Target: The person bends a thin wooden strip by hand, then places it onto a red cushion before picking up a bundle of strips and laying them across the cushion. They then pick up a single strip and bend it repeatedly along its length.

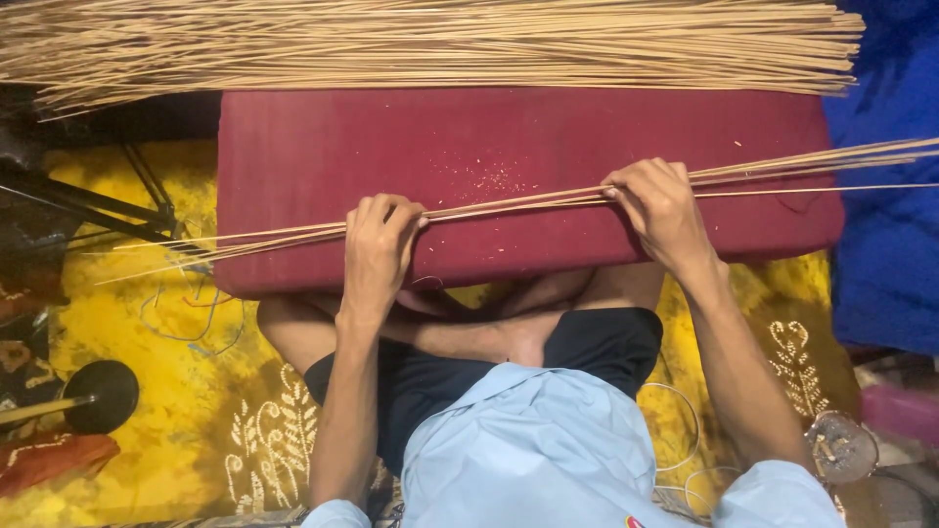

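Single head-worn view, looking steeply down from close above onto a maroon cushion, crossed legs and yellow patterned cloth; thin stick pile along the top edge.

pale tan sticks run under the fingers across a plain deep red cushion, speckled with light crumbs between the hands. beyond the fingers lies a straw-coloured pile of sticks. below them, a yellow cloth with white leaf patterns; right, a blue cloth.
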